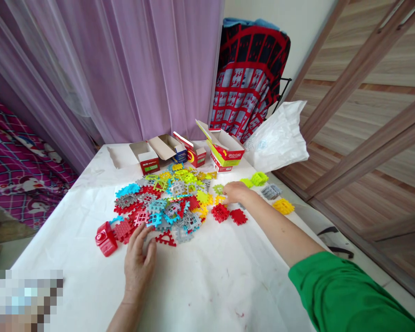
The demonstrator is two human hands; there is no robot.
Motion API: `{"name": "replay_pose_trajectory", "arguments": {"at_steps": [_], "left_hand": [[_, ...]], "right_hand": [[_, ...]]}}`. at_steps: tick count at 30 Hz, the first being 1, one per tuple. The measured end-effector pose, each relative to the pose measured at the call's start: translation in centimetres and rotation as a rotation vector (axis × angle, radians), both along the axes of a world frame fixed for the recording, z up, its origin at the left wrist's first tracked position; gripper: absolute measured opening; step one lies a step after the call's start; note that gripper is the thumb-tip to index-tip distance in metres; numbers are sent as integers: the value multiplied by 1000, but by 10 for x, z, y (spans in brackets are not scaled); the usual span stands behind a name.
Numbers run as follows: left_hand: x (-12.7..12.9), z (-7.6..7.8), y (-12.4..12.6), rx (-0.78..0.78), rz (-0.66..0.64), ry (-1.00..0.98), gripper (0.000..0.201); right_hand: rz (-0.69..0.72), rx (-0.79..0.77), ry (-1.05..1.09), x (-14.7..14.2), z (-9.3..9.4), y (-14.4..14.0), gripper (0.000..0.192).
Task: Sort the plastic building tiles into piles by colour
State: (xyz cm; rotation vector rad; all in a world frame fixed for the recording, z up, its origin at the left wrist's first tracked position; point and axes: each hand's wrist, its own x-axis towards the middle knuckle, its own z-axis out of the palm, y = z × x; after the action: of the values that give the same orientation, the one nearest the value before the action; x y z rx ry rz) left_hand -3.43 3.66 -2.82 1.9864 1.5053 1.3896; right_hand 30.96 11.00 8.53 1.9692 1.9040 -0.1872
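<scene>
A heap of coloured plastic waffle blocks (169,198) in red, grey, blue, yellow and green lies on a white-covered table (200,281). My left hand (138,260) rests flat on the cloth, fingers apart, its fingertips touching red pieces (124,229) at the heap's near edge. A red block part (105,239) lies just left of it. My right hand (235,191), in a green sleeve, reaches over the right side of the heap with its fingers curled on small pieces; I cannot see what they pinch. Two red blocks (228,214) lie just below that hand.
Several open small cardboard boxes (193,152) stand at the table's far edge. A white plastic bag (280,138) lies at the far right. Loose green, grey and yellow blocks (271,191) sit to the right. Purple curtains hang behind; a patterned cloth drapes over a rack.
</scene>
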Motion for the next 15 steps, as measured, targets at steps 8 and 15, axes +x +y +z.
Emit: {"name": "replay_pose_trajectory", "arguments": {"at_steps": [8,15], "left_hand": [[0,0,1,23,25,12,29],[0,-1,2,17,19,4,30]], "right_hand": [[-24,-13,35,3,-4,-1,32],[-69,96,208,21,17,14,18]]}}
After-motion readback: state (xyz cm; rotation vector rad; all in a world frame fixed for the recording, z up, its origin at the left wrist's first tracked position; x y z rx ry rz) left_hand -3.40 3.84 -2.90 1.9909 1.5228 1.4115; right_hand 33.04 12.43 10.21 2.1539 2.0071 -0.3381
